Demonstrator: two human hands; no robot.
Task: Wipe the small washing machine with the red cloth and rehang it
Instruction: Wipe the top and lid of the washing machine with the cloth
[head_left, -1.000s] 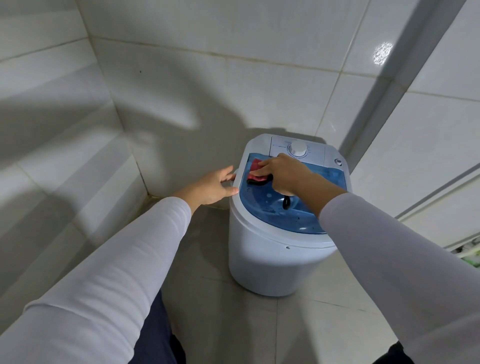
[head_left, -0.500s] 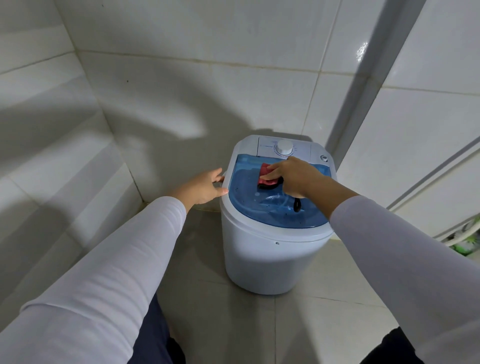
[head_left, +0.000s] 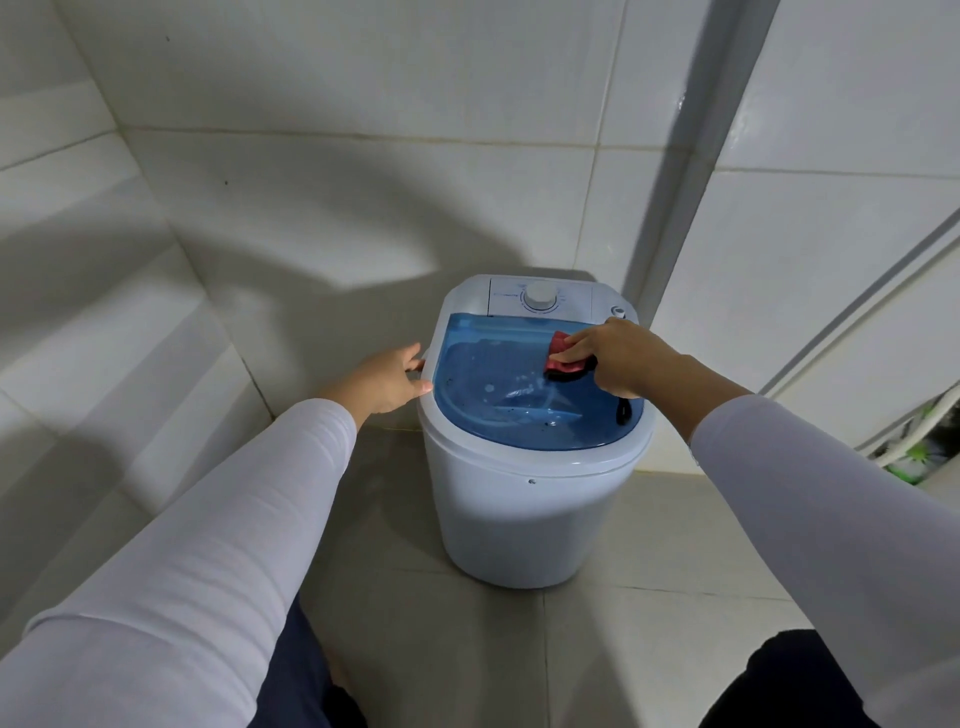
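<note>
A small white washing machine (head_left: 519, 509) with a translucent blue lid (head_left: 498, 395) stands on the tiled floor in a corner. A white dial (head_left: 540, 296) sits on its back panel. My right hand (head_left: 618, 358) holds the folded red cloth (head_left: 561, 356) against the right rear part of the lid. My left hand (head_left: 387, 382) rests on the machine's left rim, its thumb on the top edge by the lid. A black loop (head_left: 623, 410) hangs below my right hand over the lid.
White tiled walls close in at the left and behind. A grey vertical strip (head_left: 696, 156) runs up the wall right of the machine. At the far right edge a white hose and green item (head_left: 919, 447) lie low. Beige floor tiles (head_left: 623, 649) spread in front.
My right hand has slid the red cloth across the lid from its left rear part to its right rear part. My left hand stays on the left rim.
</note>
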